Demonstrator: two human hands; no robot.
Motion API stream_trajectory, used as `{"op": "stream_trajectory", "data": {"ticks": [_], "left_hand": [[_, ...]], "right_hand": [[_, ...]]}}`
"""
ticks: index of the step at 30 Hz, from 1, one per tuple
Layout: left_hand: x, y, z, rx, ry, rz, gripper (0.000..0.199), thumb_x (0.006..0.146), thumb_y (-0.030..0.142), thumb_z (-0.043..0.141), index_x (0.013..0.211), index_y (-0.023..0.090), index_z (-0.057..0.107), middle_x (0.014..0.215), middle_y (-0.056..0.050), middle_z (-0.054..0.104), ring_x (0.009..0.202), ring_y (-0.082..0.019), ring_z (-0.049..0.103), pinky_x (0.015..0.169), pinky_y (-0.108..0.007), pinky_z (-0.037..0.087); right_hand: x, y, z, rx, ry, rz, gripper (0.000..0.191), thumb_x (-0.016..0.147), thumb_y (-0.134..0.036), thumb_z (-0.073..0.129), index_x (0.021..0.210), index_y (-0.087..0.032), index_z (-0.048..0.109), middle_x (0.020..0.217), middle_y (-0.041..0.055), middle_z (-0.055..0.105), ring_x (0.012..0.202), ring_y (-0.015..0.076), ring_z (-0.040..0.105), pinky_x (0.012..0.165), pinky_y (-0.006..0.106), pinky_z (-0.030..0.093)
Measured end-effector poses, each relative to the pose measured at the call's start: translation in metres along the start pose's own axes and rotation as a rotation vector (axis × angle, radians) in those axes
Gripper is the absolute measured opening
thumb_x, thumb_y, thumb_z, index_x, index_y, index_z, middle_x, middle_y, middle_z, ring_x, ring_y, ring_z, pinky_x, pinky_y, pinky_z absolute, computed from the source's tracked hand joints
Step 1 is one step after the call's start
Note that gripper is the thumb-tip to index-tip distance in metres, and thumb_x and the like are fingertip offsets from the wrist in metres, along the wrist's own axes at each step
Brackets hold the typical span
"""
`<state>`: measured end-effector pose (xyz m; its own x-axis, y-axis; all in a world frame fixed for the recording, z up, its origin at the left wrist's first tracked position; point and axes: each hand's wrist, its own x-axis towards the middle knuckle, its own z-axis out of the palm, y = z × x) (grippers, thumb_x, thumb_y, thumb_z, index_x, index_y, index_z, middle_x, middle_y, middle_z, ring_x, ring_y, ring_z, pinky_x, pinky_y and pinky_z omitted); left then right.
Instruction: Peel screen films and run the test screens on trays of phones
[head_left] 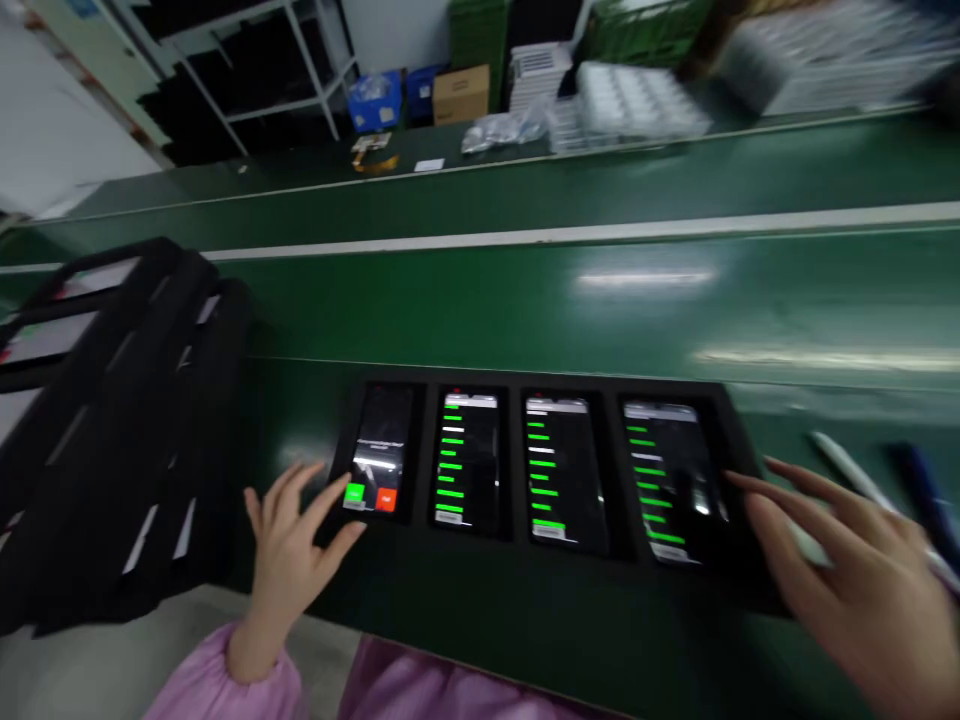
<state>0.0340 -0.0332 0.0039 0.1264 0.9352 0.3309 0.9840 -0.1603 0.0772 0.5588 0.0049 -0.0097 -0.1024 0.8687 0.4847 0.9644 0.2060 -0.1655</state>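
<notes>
Left hand (289, 560) spread, near green button (355, 493) on phone (380, 430); right hand (847, 570) spread, empty. Risk: wrong tap from a slip.

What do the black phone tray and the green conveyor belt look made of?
The phone tray looks like matte moulded plastic or dense foam: black, with almost no shine. The conveyor belt seems glossy PVC or rubber: its smooth green surface reflects light in streaks.

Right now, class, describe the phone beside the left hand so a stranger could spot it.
On the green workbench lies a black tray holding four phones in a row. Take the leftmost phone, beside the left hand. Only its screen shows green and red buttons, not lists of green bars.
</notes>
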Motion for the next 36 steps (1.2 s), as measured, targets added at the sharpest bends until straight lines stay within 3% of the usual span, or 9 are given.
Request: {"op": "stream_trajectory", "data": {"ticks": [3,7,13,17,20,22,25,30,36], "left_hand": [[0.062,-0.004,0.013,-0.057,-0.029,0.012,0.044,0.104,0.052,0.049,0.137,0.029,0.068,0.147,-0.016,0.057,0.141,-0.041,0.049,0.118,-0.085,0.018],[0.122,-0.003,0.030,-0.073,-0.119,0.048,0.046,0.104,0.055,0.050,0.136,0.029,0.069,0.155,-0.017,0.051,0.147,-0.046,0.042,0.108,-0.096,0.016],[0.126,0.023,0.023,-0.074,-0.103,0.242,0.037,0.102,0.057,0.054,0.098,0.034,0.082,0.138,-0.008,0.067,0.144,-0.043,0.047,0.108,-0.097,0.014],[0.146,0.073,0.037,-0.109,-0.142,0.363,0.038,0.103,0.056,0.055,0.126,0.032,0.074,0.149,-0.011,0.062,0.146,-0.040,0.047,0.113,-0.092,0.016],[0.149,0.092,0.048,-0.108,-0.149,0.386,0.042,0.104,0.055,0.052,0.130,0.029,0.072,0.152,-0.014,0.059,0.146,-0.043,0.046,0.111,-0.095,0.015],[0.136,0.082,0.046,-0.141,-0.149,0.431,0.036,0.105,0.054,0.051,0.121,0.033,0.075,0.149,-0.010,0.062,0.145,-0.043,0.048,0.110,-0.095,0.016],[0.107,0.037,0.036,-0.224,-0.139,0.462,0.032,0.106,0.053,0.049,0.121,0.039,0.073,0.139,-0.004,0.069,0.131,-0.035,0.062,0.117,-0.085,0.025],[0.083,-0.031,0.036,-0.201,-0.028,0.084,0.056,0.098,0.071,0.048,0.135,0.033,0.065,0.126,-0.007,0.072,0.112,-0.033,0.070,0.098,-0.055,0.057],[0.092,-0.025,0.042,-0.241,0.042,0.083,0.046,0.101,0.059,0.054,0.131,0.026,0.068,0.125,-0.010,0.069,0.113,-0.028,0.068,0.099,-0.043,0.056]], "right_hand": [[0.035,-0.011,0.010,-0.060,-0.136,0.002,0.054,0.110,-0.052,0.032,0.124,-0.024,0.077,0.140,0.0186,0.063,0.121,0.0362,0.061,0.100,0.057,0.047],[0.062,-0.016,0.027,-0.133,-0.193,0.019,0.049,0.110,-0.053,0.037,0.131,-0.031,0.075,0.153,0.0140,0.056,0.129,0.0406,0.054,0.092,0.058,0.047],[0.066,-0.055,0.014,-0.105,-0.169,-0.151,0.048,0.111,-0.049,0.042,0.099,-0.027,0.084,0.145,0.0100,0.065,0.130,0.0371,0.054,0.101,0.059,0.041],[0.093,-0.107,0.030,-0.022,-0.187,-0.222,0.040,0.110,-0.048,0.048,0.134,-0.026,0.072,0.155,0.0143,0.056,0.133,0.0355,0.052,0.103,0.057,0.041],[0.099,-0.125,0.045,-0.019,-0.189,-0.223,0.041,0.108,-0.049,0.052,0.134,-0.024,0.070,0.159,0.0153,0.052,0.134,0.0362,0.051,0.104,0.057,0.039],[0.090,-0.121,0.042,-0.013,-0.195,-0.252,0.038,0.108,-0.053,0.052,0.123,-0.027,0.076,0.157,0.0098,0.055,0.134,0.0331,0.052,0.105,0.054,0.039],[0.066,-0.096,0.020,-0.007,-0.175,-0.236,0.039,0.110,-0.054,0.046,0.108,-0.032,0.079,0.149,0.0026,0.063,0.131,0.0281,0.056,0.102,0.049,0.040],[0.043,-0.050,0.002,-0.097,-0.050,-0.023,0.035,0.111,-0.042,0.048,0.118,-0.028,0.078,0.143,0.0118,0.065,0.125,0.0325,0.058,0.095,0.050,0.042],[0.042,-0.038,0.026,-0.174,-0.043,-0.095,0.047,0.112,-0.048,0.039,0.114,-0.026,0.080,0.144,0.0151,0.064,0.122,0.0389,0.060,0.089,0.054,0.042]]}}
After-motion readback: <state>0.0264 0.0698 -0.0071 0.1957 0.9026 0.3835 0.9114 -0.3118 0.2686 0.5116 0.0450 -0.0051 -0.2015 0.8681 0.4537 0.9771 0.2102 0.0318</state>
